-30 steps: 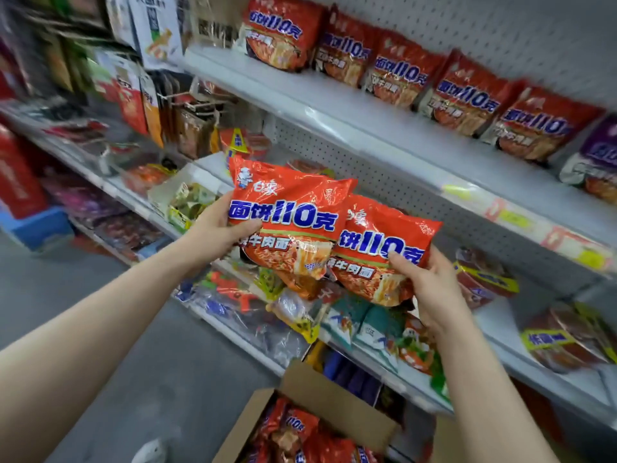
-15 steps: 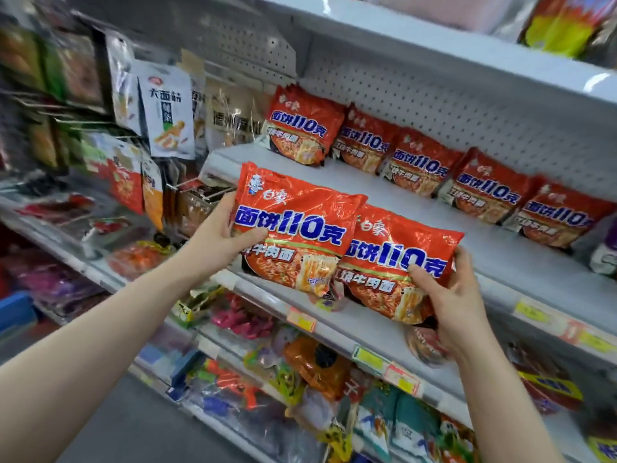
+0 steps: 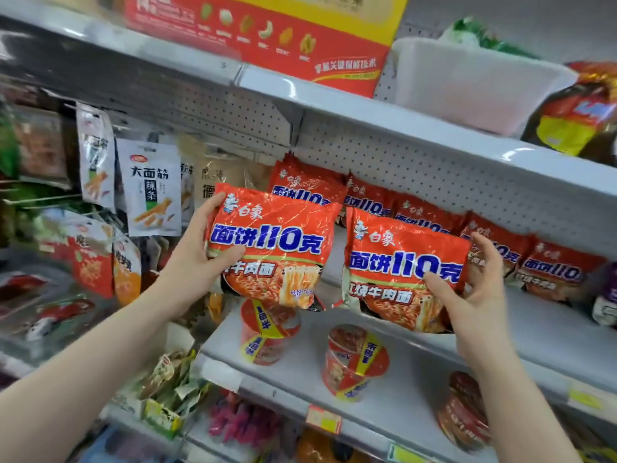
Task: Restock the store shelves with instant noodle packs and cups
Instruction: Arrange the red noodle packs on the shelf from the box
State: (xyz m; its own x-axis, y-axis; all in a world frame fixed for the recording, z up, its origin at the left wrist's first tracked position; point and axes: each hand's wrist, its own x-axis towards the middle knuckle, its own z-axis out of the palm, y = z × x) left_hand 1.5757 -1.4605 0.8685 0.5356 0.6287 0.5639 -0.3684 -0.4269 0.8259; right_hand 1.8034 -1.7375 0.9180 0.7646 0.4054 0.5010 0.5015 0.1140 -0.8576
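I hold two orange-red instant noodle packs with blue lettering in front of the middle shelf (image 3: pixel 541 315). My left hand (image 3: pixel 197 259) grips the left pack (image 3: pixel 273 242) by its left edge. My right hand (image 3: pixel 474 295) grips the right pack (image 3: pixel 400 269) at its right edge, thumb on the front. A row of matching packs (image 3: pixel 561 269) leans against the pegboard at the back of that shelf. Three noodle cups (image 3: pixel 354 362) lie on the shelf below.
Hanging snack bags (image 3: pixel 150 188) fill the section to the left. The top shelf carries a red and yellow carton (image 3: pixel 283 38) and a white tub (image 3: pixel 467 85). Price tags (image 3: pixel 324 419) line the lower shelf rail. More goods sit on the lowest shelves.
Both hands have lifted the packs up and toward the middle shelf, and the two packs have come apart. The view has tilted up; the cardboard box on the floor has dropped out of sight.
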